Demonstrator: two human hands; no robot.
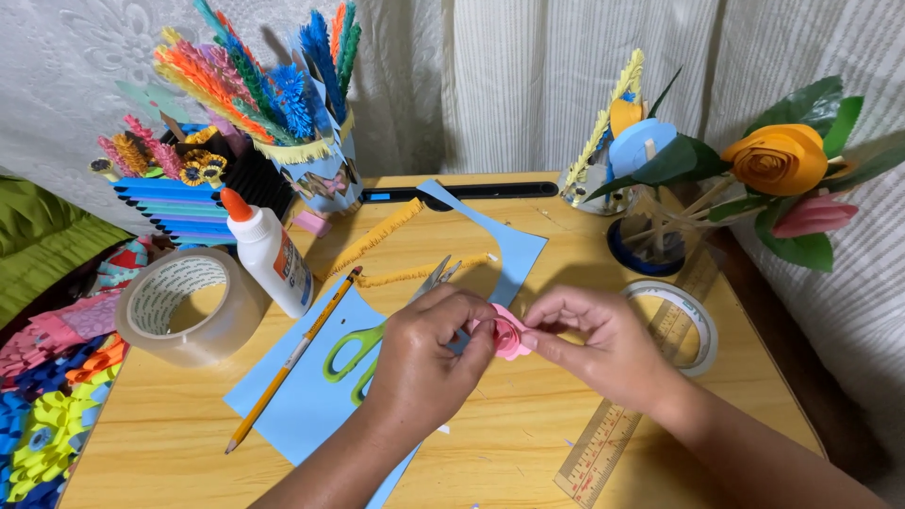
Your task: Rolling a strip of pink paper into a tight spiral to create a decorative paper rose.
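A small pink rolled paper flower [508,335] sits between both my hands above the wooden table [509,443]. My left hand [424,353] pinches it from the left with fingertips curled around the coil. From the right, my right hand [599,339] holds its outer edge between thumb and fingers. Green-handled scissors [363,347] lie just left of my left hand on a light blue paper sheet [302,396]. A yellow pencil [292,363] rests diagonally across the same sheet.
A white glue bottle with orange cap [269,254] and a wide clear tape roll [189,306] stand at left. A smaller tape ring [688,320] and a wooden ruler [622,424] lie at right. Paper flowers in holders [773,160] crowd the back and right edge.
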